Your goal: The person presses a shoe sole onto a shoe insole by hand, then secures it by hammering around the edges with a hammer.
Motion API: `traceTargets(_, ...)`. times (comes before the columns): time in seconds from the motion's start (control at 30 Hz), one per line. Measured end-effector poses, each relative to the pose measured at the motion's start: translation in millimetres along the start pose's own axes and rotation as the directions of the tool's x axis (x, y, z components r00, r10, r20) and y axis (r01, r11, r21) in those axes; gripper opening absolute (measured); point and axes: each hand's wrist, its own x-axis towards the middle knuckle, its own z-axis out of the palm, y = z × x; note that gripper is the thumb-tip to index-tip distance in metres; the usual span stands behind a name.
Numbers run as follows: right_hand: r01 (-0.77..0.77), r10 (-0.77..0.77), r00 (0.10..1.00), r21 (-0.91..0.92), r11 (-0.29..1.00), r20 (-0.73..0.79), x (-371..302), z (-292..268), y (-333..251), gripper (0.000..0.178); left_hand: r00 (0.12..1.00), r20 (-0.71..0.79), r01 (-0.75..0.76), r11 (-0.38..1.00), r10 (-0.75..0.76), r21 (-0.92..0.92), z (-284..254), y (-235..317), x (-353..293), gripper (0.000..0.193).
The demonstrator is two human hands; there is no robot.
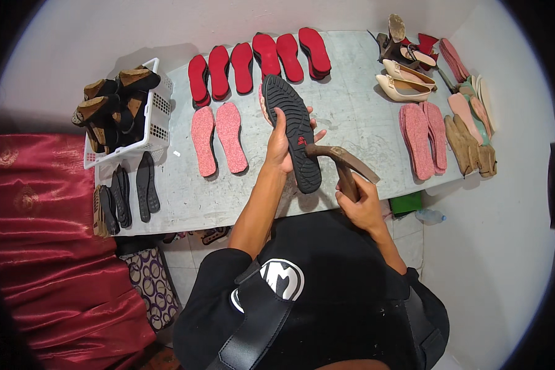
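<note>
Right now, from the head view, your left hand (282, 143) grips a black ribbed rubber shoe sole (294, 132), fingers wrapped round its edge, holding it tread-up above the grey stone desk (351, 117). Your right hand (362, 200) is closed on the handle of a brown wooden-handled hammer (341, 161), its head touching the sole. You look mid-hammering; the next blow calls for keeping your left fingers off the struck spot and the sole steady.
</note>
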Motion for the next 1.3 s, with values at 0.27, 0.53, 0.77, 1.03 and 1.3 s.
traceTargets(0.27,-0.052,0.051,0.999,0.042,0.998,0.008,-8.3,-14.8,-9.9,0.012,0.991,0.129,0.023,0.998,-0.030,0.050,-9.5,17.1,8.8,0.076)
traceTargets(0.53,-0.024,0.024,1.000,0.008,1.000,0.001,-10.3,-12.7,-3.7,0.014,0.995,0.098,-0.003,0.999,-0.001,0.043,-10.4,20.6,17.5,0.074)
traceTargets(0.77,-0.045,0.044,0.997,0.014,0.999,0.070,-18.1,-21.8,-5.0,0.016,0.993,0.118,-0.002,0.992,0.017,-0.123,-16.0,26.5,21.4,0.068)
traceTargets(1.03,0.069,-0.062,0.997,-0.160,0.985,0.050,-13.5,-24.1,-19.0,0.017,0.990,-0.084,-0.112,0.992,0.117,0.058,-17.3,22.1,21.0,0.062)
traceTargets(1.3,0.104,-0.065,0.983,-0.236,0.966,0.170,-8.6,-23.9,-12.7,0.022,0.989,-0.077,-0.121,0.988,0.129,0.097,-11.7,17.7,20.1,0.057)
